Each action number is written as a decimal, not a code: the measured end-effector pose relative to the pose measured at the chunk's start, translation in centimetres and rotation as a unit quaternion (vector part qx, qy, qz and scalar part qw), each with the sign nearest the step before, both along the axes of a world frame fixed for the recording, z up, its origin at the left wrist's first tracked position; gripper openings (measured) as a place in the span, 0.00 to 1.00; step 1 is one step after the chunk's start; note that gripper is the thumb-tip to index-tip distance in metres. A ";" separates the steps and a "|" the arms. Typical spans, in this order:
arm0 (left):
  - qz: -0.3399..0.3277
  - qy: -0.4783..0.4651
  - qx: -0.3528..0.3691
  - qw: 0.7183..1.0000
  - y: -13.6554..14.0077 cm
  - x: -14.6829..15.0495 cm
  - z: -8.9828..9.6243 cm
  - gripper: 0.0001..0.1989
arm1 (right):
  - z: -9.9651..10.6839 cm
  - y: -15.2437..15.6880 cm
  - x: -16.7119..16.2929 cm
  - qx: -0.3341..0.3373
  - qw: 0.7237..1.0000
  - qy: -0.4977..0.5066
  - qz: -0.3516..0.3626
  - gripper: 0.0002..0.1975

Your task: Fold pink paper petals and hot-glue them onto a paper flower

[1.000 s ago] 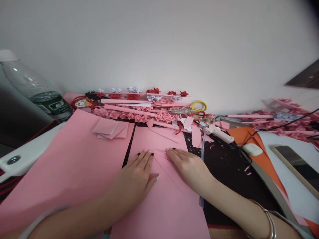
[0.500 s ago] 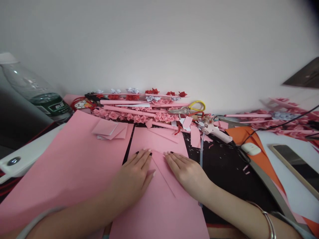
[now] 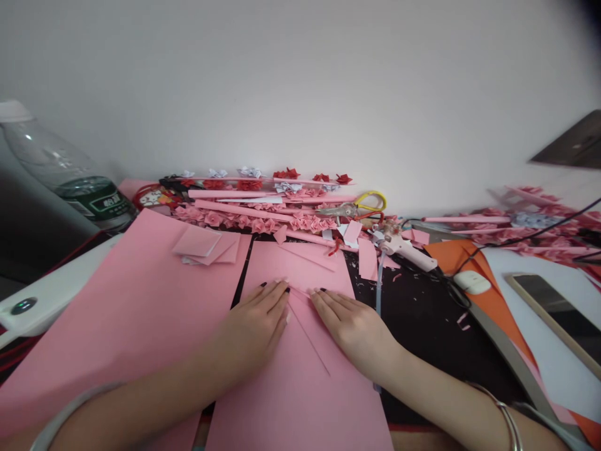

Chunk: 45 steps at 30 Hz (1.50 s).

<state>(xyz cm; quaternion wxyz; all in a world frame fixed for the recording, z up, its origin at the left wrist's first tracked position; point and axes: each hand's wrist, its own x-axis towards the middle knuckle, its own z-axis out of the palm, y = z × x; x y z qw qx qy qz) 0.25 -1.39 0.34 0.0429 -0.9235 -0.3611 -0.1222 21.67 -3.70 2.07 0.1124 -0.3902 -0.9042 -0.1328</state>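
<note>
My left hand (image 3: 258,322) lies flat, fingers stretched out, at the upper left corner of a folded piece of pink paper (image 3: 307,319). On the right side of that piece my right hand (image 3: 353,326) presses down, also flat with fingers extended. The folded piece rests on a long pink sheet (image 3: 300,413), and a slanting edge runs down it between the hands. Part of it is hidden under my right hand. Just beyond the fingertips is a thin pink paper strip (image 3: 310,257).
A large pink sheet (image 3: 154,300) with folded pink squares (image 3: 206,244) lies left. Paper flowers (image 3: 253,219), scissors (image 3: 361,205) and a glue gun (image 3: 404,247) sit along the wall. A bottle (image 3: 89,181) stands left; a phone (image 3: 554,313) and earbud case (image 3: 472,282) lie right.
My left hand has shifted slightly to the right, its thumb drawn in closer to the fingers. My right hand has stayed nearly in place.
</note>
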 end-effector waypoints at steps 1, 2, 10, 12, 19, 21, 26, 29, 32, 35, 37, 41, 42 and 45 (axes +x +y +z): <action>-0.005 0.002 -0.002 1.000 0.1 0.0 0.1 0.20 | 0.0 0.0 0.0 0.001 1.000 0.000 0.000 0.17; -0.010 0.001 -0.005 1.000 0.2 -0.1 0.1 0.20 | 0.0 0.0 0.0 0.002 1.000 0.001 0.000 0.17; -0.062 0.001 -0.021 0.998 1.0 -0.8 0.3 0.20 | -0.1 0.2 0.1 -0.001 1.000 0.005 0.002 0.17; -0.070 0.007 0.006 0.998 1.1 -1.0 -0.2 0.19 | -0.1 0.1 0.1 0.001 1.000 0.002 0.004 0.17; -0.077 0.001 0.058 0.995 1.3 -1.4 -1.8 0.19 | -0.5 -0.2 0.0 0.025 1.000 -0.018 0.007 0.17; -0.087 0.009 0.057 0.995 1.4 -1.5 -1.4 0.19 | -0.5 -0.3 0.0 0.022 0.999 -0.026 0.006 0.18; -0.102 0.018 0.017 0.995 1.1 -1.5 0.1 0.20 | -0.5 -0.6 0.1 0.010 0.999 -0.043 0.009 0.19; -0.073 0.006 -0.011 0.997 0.8 -1.2 0.4 0.21 | -0.5 -0.6 0.1 0.006 0.999 -0.046 0.008 0.19; -0.045 -0.002 -0.023 0.999 0.6 -0.7 0.3 0.22 | -0.4 -0.6 0.0 0.004 0.999 -0.044 0.008 0.19; -0.036 -0.010 -0.025 0.999 0.5 -0.4 0.0 0.22 | -0.3 -0.5 0.0 0.003 0.999 -0.045 0.014 0.19; -0.046 -0.008 -0.030 0.998 0.6 -0.3 -0.1 0.23 | -0.3 -0.5 0.1 0.000 0.999 -0.046 0.016 0.19; -0.061 0.008 -0.045 0.997 0.8 -0.4 0.0 0.23 | -0.3 -0.6 0.2 -0.005 0.999 -0.045 0.015 0.19; -0.061 0.012 -0.050 0.997 0.8 -0.4 0.1 0.24 | -0.3 -0.6 0.2 -0.007 0.999 -0.046 0.015 0.19; -0.062 0.025 -0.064 0.996 0.9 -0.4 0.6 0.24 | -0.1 -0.6 0.3 -0.018 0.998 -0.051 0.011 0.19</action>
